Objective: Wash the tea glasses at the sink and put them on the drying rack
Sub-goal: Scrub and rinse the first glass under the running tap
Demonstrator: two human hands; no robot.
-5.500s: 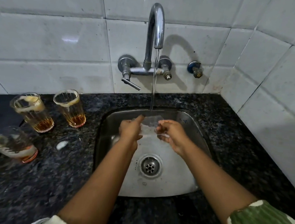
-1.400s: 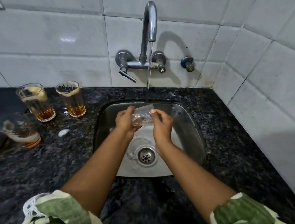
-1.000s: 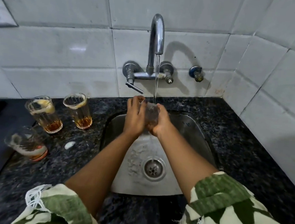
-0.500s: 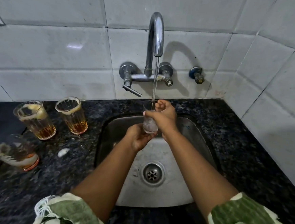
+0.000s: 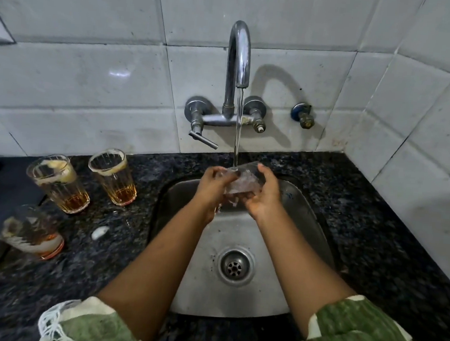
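My left hand (image 5: 213, 185) and right hand (image 5: 265, 196) clasping a tea glass (image 5: 243, 184) at frame centre, under running tap (image 5: 239, 55), over the sink (image 5: 306, 217)

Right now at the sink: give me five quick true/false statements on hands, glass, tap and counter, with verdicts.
1. Both hands hold one glass under the running tap. True: left hand, right hand.
2. Three glasses stand on the counter left of the sink. True.
3. The counter glasses are empty. False: two hold amber tea, and the nearest has residue.
4. The tap is off. False: water streams onto the held glass.
5. A plug covers the drain. False: the strainer is open.
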